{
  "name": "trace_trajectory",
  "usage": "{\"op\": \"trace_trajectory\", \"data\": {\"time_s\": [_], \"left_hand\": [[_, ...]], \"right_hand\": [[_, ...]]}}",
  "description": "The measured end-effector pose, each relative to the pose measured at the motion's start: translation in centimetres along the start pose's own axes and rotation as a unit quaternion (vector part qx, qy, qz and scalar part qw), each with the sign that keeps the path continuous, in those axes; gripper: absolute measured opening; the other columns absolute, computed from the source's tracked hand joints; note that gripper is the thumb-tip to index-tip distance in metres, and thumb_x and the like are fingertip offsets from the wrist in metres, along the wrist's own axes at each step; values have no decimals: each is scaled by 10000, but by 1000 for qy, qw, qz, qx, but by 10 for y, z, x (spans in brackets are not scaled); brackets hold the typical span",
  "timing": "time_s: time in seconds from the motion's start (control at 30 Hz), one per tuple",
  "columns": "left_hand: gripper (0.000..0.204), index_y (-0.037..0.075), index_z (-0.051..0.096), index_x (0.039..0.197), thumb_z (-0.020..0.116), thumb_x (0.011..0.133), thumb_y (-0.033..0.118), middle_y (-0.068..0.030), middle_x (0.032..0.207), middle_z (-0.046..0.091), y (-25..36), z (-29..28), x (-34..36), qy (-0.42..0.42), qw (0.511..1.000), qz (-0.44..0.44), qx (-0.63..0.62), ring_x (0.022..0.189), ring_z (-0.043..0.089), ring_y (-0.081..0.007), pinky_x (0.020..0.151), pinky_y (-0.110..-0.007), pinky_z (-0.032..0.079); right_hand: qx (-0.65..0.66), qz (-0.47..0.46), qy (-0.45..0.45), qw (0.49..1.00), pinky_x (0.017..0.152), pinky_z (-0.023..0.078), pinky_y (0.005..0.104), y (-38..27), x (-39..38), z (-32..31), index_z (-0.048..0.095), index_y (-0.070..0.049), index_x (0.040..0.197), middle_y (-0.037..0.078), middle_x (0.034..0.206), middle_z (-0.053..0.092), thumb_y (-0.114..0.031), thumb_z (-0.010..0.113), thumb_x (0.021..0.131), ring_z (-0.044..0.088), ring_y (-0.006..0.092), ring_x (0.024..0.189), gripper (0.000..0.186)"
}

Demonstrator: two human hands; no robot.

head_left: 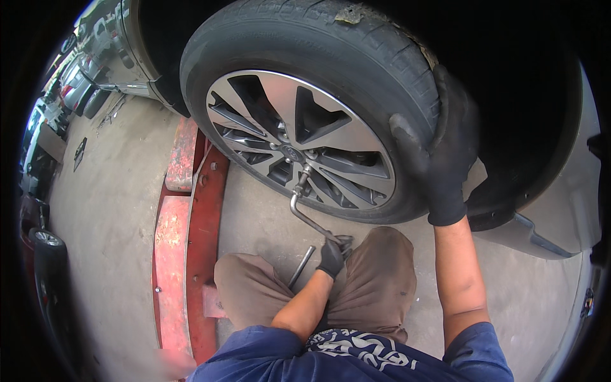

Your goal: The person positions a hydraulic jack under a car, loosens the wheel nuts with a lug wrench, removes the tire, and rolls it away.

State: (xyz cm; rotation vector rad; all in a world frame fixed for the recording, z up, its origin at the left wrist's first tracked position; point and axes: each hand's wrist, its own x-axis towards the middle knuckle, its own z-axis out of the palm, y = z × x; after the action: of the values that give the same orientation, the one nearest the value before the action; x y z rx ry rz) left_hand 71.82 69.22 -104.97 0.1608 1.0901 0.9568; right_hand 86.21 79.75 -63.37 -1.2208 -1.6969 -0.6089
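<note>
A wheel (280, 95) with a black tire (216, 44) and a silver-and-black alloy rim stands before me, in a dark wheel arch. A bent metal lug wrench (310, 221) reaches from a nut near the hub down to my left hand (333, 254). That hand, in a dark glove, is closed round its lower end. My right hand (445, 143), also gloved, grips the tire's right edge, thumb on the sidewall and fingers over the tread; some fingertips are hard to make out in the dark. A straight metal bar (302, 266) shows between my knees, partly hidden by my leg.
A worn red steel lift arm (203, 223) runs along the floor left of my legs. Car bodywork (554, 216) curves round on the right. A car door (114, 51) is at upper left, and other vehicles (76, 83) stand beyond the concrete floor (108, 210).
</note>
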Motion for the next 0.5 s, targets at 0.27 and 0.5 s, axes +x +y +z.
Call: {"op": "trace_trajectory", "data": {"time_s": [0.27,0.5], "left_hand": [[596,25,649,1221,266,1140,474,-124,1299,669,202,133,-178,-270,907,323,36,1254,603,-234,1163,-449,390],[353,88,651,1290,474,1021,230,-127,1466,568,307,76,-209,-53,279,651,704,1420,481,-236,1195,-465,338]], "right_hand": [[27,14,4,1000,1064,442,521,1,-3,0,535,-123,1457,210,1394,544,-575,757,816,517,401,1300,815],[26,-7,13,1000,1062,446,516,6,0,0,545,-119,1448,200,1392,547,-584,772,797,537,395,1270,832]]}}
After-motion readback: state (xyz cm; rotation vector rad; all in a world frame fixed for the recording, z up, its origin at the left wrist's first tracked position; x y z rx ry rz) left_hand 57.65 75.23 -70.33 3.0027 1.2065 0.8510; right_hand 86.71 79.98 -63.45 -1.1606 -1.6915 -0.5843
